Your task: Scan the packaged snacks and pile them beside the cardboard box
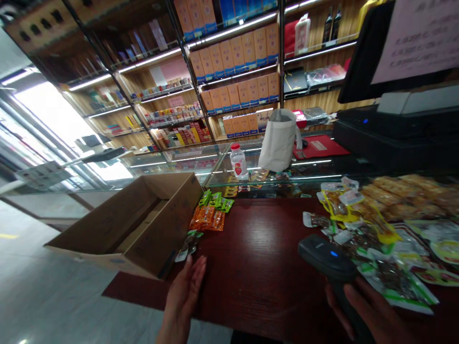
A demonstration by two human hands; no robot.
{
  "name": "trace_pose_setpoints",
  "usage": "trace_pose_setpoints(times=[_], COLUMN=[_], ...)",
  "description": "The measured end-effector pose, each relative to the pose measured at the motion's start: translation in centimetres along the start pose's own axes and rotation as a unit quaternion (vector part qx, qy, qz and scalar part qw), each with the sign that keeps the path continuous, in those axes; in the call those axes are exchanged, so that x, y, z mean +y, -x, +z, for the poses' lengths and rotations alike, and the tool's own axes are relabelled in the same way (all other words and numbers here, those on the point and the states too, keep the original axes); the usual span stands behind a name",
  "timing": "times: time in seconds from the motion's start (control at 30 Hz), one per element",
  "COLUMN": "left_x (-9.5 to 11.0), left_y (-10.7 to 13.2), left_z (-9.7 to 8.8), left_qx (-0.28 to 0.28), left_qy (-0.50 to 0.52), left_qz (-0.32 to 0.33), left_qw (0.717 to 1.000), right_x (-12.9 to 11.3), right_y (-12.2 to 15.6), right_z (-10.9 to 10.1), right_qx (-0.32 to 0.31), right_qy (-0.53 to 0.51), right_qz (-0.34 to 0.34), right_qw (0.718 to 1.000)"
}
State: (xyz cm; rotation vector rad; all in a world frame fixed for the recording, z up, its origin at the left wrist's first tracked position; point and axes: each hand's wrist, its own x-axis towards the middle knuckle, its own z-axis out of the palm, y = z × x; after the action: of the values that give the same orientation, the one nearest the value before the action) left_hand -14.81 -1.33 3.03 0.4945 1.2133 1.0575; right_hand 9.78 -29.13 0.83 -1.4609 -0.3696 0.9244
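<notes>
My right hand (362, 306) is wrapped round the handle of a black barcode scanner (328, 258), which shows a lit blue light on top. At the left, my left hand (186, 282) has its fingers stretched out and holds nothing. Just beyond its fingertips lies a small clear snack packet (189, 245) with green print. Behind that are orange snack packets (208, 218) and green snack packets (217, 200), against the side of an open cardboard box (165, 239). To the right of the scanner spreads a pile of clear snack bags (390, 272) with green or yellow edges.
A dark red wooden tabletop (258, 248) lies between my hands. Beyond it, a glass counter (215, 177) carries a red-capped bottle (238, 162) and a white bag (279, 141). A monitor (362, 57) stands at the right, with bagged pastries (412, 196) below it. Stocked shelves line the back.
</notes>
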Motion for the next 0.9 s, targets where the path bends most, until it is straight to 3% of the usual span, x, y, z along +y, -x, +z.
trace_pose_setpoints(times=[0.1,0.23,0.3,0.37,0.47,0.6,0.67,0.77,0.83,0.9], left_x=[-2.2,-6.3,-8.3,-10.2,-12.9,-15.8,-16.9,-18.1,-18.2,-17.7], left_y=[0.8,1.9,2.4,2.7,2.7,2.6,2.8,2.7,2.4,2.0], left_z=[1.7,5.4,7.3,9.4,13.3,19.5,22.2,24.7,25.0,24.5], left_qx=[-0.045,-0.181,-0.284,-0.395,-0.505,-0.504,-0.481,-0.439,-0.427,-0.425], left_qy=[-0.063,-0.165,-0.225,-0.284,-0.374,-0.465,-0.51,-0.589,-0.614,-0.621], left_qz=[-0.012,-0.06,-0.07,-0.056,0.045,0.321,0.424,0.479,0.483,0.482], left_qw=[0.997,0.968,0.929,0.872,0.777,0.653,0.574,0.479,0.455,0.449], right_x=[-1.1,-2.1,-2.3,-2.3,-2.4,-2.3,-2.0,-1.5,-1.2,-1.1], right_y=[-0.2,-0.8,-0.6,0.0,1.1,2.0,2.2,2.6,3.0,3.4], right_z=[-0.5,-2.5,-3.8,-4.9,-5.7,-6.0,-6.2,-6.5,-6.6,-6.7], right_qx=[0.028,0.058,0.077,0.099,0.136,0.162,0.155,0.132,0.128,0.134], right_qy=[-0.017,-0.033,-0.054,-0.077,-0.097,-0.103,-0.106,-0.105,-0.106,-0.108], right_qz=[-0.032,-0.084,-0.101,-0.112,-0.117,-0.116,-0.111,-0.111,-0.112,-0.106], right_qw=[0.999,0.994,0.99,0.986,0.979,0.974,0.976,0.979,0.98,0.979])
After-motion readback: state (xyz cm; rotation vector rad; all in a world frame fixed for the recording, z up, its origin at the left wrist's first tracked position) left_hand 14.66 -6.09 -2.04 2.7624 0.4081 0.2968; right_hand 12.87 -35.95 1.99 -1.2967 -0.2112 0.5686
